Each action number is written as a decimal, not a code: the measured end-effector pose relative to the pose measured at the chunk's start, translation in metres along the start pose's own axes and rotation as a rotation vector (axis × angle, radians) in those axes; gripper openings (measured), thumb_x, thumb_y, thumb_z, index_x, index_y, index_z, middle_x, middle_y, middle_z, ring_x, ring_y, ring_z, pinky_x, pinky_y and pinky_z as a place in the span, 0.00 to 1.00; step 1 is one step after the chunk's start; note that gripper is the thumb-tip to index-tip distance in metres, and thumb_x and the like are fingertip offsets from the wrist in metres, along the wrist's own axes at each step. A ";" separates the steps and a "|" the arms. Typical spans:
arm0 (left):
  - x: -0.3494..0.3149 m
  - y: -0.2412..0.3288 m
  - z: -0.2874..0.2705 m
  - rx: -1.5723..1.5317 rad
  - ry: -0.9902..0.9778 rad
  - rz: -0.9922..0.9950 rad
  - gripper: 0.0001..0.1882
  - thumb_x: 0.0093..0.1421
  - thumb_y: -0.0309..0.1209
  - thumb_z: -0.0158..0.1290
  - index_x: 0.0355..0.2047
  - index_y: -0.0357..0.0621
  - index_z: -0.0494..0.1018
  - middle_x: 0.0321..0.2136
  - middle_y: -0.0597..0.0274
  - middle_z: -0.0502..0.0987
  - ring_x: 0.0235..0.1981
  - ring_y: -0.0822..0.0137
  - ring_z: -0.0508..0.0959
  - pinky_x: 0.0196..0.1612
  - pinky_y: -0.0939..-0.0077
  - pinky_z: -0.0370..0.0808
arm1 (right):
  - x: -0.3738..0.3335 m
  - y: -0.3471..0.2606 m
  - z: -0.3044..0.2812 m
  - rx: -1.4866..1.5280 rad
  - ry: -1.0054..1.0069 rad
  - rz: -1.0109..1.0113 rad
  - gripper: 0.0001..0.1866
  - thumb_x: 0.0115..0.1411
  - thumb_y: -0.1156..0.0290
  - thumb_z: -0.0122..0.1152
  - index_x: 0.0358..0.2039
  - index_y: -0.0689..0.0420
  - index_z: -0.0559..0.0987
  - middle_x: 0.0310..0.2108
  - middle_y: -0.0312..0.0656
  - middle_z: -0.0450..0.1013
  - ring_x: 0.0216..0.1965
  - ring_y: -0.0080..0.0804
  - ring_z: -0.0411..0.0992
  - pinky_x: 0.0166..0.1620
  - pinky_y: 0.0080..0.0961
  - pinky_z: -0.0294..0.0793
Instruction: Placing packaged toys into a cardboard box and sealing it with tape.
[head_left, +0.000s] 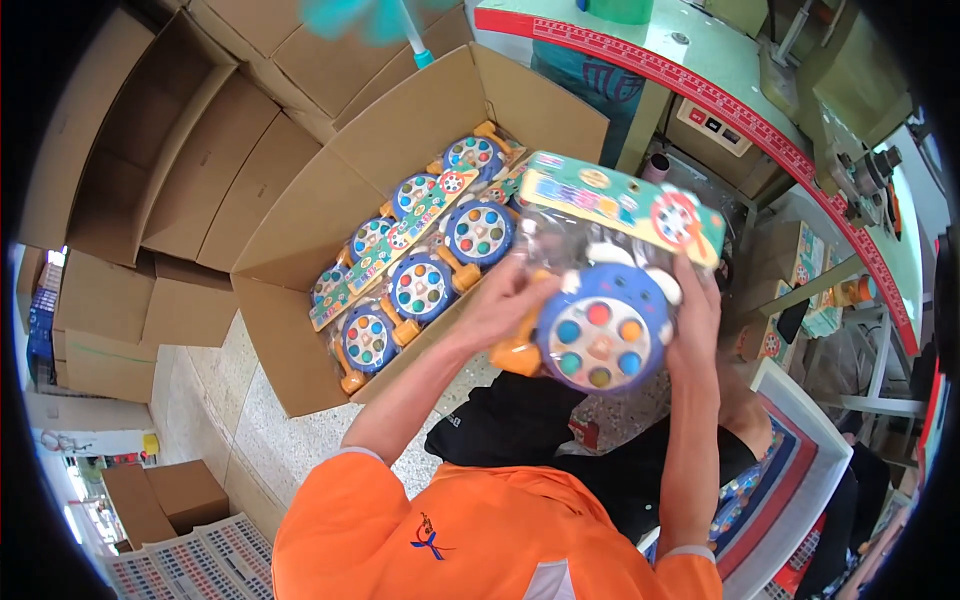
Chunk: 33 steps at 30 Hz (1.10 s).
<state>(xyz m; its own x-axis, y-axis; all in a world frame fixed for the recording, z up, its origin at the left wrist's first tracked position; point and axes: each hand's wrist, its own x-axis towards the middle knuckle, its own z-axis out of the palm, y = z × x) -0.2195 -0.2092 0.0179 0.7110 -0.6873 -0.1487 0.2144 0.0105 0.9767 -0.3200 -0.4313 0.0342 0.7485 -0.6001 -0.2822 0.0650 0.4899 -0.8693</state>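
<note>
Between my hands is a bagged toy drum [600, 335], blue and round, with coloured buttons, an animal face and an orange mallet. A green and yellow printed header card [615, 205] tops its clear bag. My left hand [508, 305] grips the bag's left side by the mallet. On the right, my right hand [694, 310] is closed on the edge just below the card. To the left an open cardboard box [285, 235] holds several more such drums [420, 285], lying in rows with their cards between them.
A table with a red ruler-marked edge [640, 58] curves around the right, with a machine [870, 170] on it. Cardboard cartons [200, 170] stand stacked at the left. A white-framed striped seat [800, 470] is at the lower right. Printed sheets [195, 565] lie at the lower left.
</note>
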 end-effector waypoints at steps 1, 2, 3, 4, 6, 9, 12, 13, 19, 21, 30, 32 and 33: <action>0.002 0.002 -0.006 0.002 -0.009 -0.001 0.31 0.65 0.32 0.57 0.66 0.44 0.59 0.50 0.57 0.76 0.47 0.71 0.76 0.50 0.73 0.75 | 0.005 0.000 0.013 0.003 0.007 -0.004 0.19 0.70 0.64 0.53 0.57 0.61 0.72 0.47 0.42 0.77 0.44 0.28 0.77 0.45 0.25 0.77; 0.005 0.003 -0.018 -0.016 0.145 -0.025 0.32 0.65 0.31 0.57 0.66 0.44 0.58 0.49 0.58 0.76 0.46 0.71 0.77 0.49 0.74 0.76 | 0.011 -0.002 0.024 -0.011 -0.015 -0.061 0.19 0.70 0.65 0.53 0.58 0.60 0.71 0.48 0.42 0.77 0.46 0.27 0.76 0.46 0.24 0.76; 0.012 0.003 -0.031 -0.031 0.294 -0.049 0.32 0.65 0.30 0.57 0.67 0.44 0.57 0.49 0.58 0.76 0.46 0.71 0.77 0.48 0.75 0.76 | 0.016 -0.004 0.027 -0.024 -0.034 -0.121 0.20 0.70 0.65 0.53 0.59 0.59 0.70 0.49 0.42 0.76 0.48 0.27 0.75 0.46 0.24 0.75; 0.023 -0.001 -0.046 -0.061 0.383 -0.007 0.33 0.65 0.30 0.57 0.67 0.43 0.57 0.49 0.58 0.76 0.45 0.70 0.77 0.48 0.74 0.77 | 0.018 -0.004 0.024 -0.025 -0.022 -0.129 0.20 0.70 0.65 0.53 0.59 0.59 0.70 0.49 0.42 0.76 0.48 0.27 0.75 0.46 0.24 0.75; 0.045 -0.011 -0.086 -0.130 0.532 0.078 0.32 0.64 0.29 0.57 0.66 0.42 0.57 0.48 0.58 0.76 0.43 0.69 0.78 0.46 0.74 0.78 | 0.017 -0.001 0.017 -0.043 -0.077 -0.161 0.21 0.69 0.66 0.55 0.61 0.58 0.68 0.50 0.43 0.76 0.48 0.27 0.74 0.45 0.23 0.75; 0.096 -0.050 -0.148 -0.219 0.613 0.168 0.30 0.64 0.28 0.57 0.64 0.40 0.59 0.45 0.57 0.77 0.42 0.68 0.78 0.44 0.74 0.78 | 0.013 0.008 -0.012 -0.074 -0.071 -0.146 0.21 0.69 0.67 0.55 0.61 0.57 0.67 0.50 0.43 0.76 0.48 0.26 0.74 0.44 0.22 0.75; 0.152 -0.086 -0.165 -0.285 0.721 0.176 0.28 0.63 0.27 0.57 0.61 0.38 0.61 0.41 0.57 0.77 0.42 0.67 0.78 0.41 0.74 0.78 | 0.012 0.020 -0.042 -0.109 -0.018 -0.083 0.20 0.70 0.67 0.53 0.60 0.57 0.69 0.49 0.42 0.76 0.46 0.24 0.74 0.44 0.21 0.73; 0.167 -0.099 -0.165 -0.303 0.794 0.133 0.26 0.62 0.27 0.57 0.60 0.37 0.63 0.39 0.58 0.76 0.41 0.67 0.78 0.40 0.75 0.78 | 0.010 0.023 -0.047 -0.104 -0.003 -0.064 0.20 0.70 0.67 0.53 0.59 0.57 0.69 0.48 0.41 0.76 0.45 0.24 0.74 0.43 0.21 0.74; 0.196 -0.146 -0.175 0.319 0.498 -0.323 0.32 0.58 0.36 0.63 0.59 0.36 0.65 0.44 0.48 0.77 0.45 0.57 0.79 0.44 0.67 0.78 | 0.011 0.028 -0.055 -0.079 0.036 -0.014 0.17 0.70 0.67 0.54 0.56 0.57 0.71 0.46 0.41 0.77 0.43 0.24 0.75 0.41 0.21 0.75; 0.187 -0.134 -0.186 0.803 0.431 -0.396 0.37 0.56 0.43 0.65 0.60 0.36 0.66 0.49 0.42 0.76 0.50 0.49 0.77 0.50 0.58 0.76 | 0.010 0.029 -0.063 -0.075 0.047 -0.006 0.17 0.70 0.67 0.54 0.56 0.58 0.72 0.46 0.41 0.77 0.43 0.23 0.75 0.41 0.21 0.74; 0.192 -0.182 -0.138 1.426 0.345 0.141 0.35 0.61 0.59 0.52 0.62 0.54 0.68 0.66 0.48 0.61 0.66 0.44 0.61 0.63 0.30 0.55 | 0.004 0.049 -0.069 -0.123 -0.023 0.013 0.14 0.70 0.69 0.53 0.52 0.59 0.75 0.42 0.40 0.78 0.39 0.22 0.75 0.39 0.19 0.74; 0.182 -0.191 -0.130 1.448 0.315 0.235 0.31 0.64 0.57 0.48 0.62 0.59 0.68 0.68 0.51 0.59 0.67 0.45 0.60 0.63 0.29 0.55 | -0.002 0.053 -0.074 -0.139 -0.026 0.005 0.13 0.70 0.69 0.54 0.51 0.59 0.76 0.42 0.40 0.78 0.39 0.22 0.75 0.39 0.19 0.74; 0.182 -0.190 -0.127 1.446 0.307 0.246 0.31 0.64 0.57 0.48 0.62 0.59 0.68 0.68 0.51 0.59 0.67 0.45 0.60 0.63 0.29 0.55 | -0.005 0.054 -0.077 -0.141 -0.013 0.008 0.12 0.70 0.69 0.54 0.50 0.60 0.76 0.41 0.40 0.79 0.38 0.22 0.75 0.39 0.20 0.74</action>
<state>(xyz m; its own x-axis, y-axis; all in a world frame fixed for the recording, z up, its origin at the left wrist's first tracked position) -0.0457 -0.2443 -0.2146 0.7787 -0.5976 0.1909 -0.6272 -0.7344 0.2593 -0.3717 -0.4507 -0.0423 0.7572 -0.5876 -0.2852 -0.0337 0.4009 -0.9155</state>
